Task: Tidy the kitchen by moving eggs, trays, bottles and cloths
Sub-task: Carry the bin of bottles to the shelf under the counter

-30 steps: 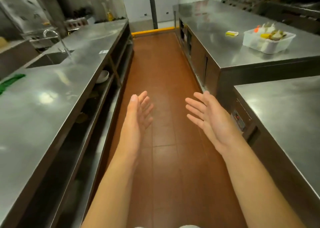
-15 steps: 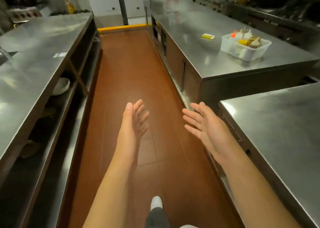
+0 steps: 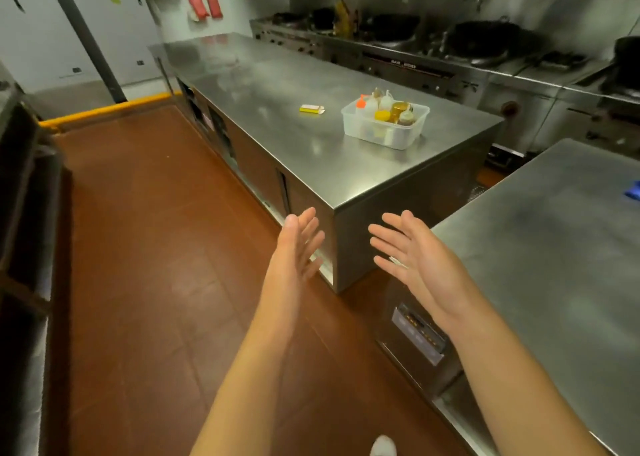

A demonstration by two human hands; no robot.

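Observation:
A clear plastic tub (image 3: 384, 133) stands on the long steel island (image 3: 277, 109), holding several sauce bottles (image 3: 382, 104), one with an orange cap. A small yellow packet (image 3: 311, 109) lies to its left. At the right edge a blue cloth (image 3: 633, 189) shows on the nearer steel counter (image 3: 554, 248). My left hand (image 3: 297, 246) and my right hand (image 3: 412, 255) are held out in front of me over the floor, palms facing each other, fingers straight, holding nothing. Both are well short of the tub.
A brown tiled aisle (image 3: 156, 265) runs between the island and a dark shelved counter (image 3: 24, 248) on the left. Wok burners (image 3: 481, 45) line the back wall. A yellow kerb (image 3: 104, 109) crosses the aisle's far end. A control panel (image 3: 417, 331) sits below the near counter.
The view has swung right and forward: the left counter has slid out of sight, the island and tub are closer and more central. Both hands stay open and raised.

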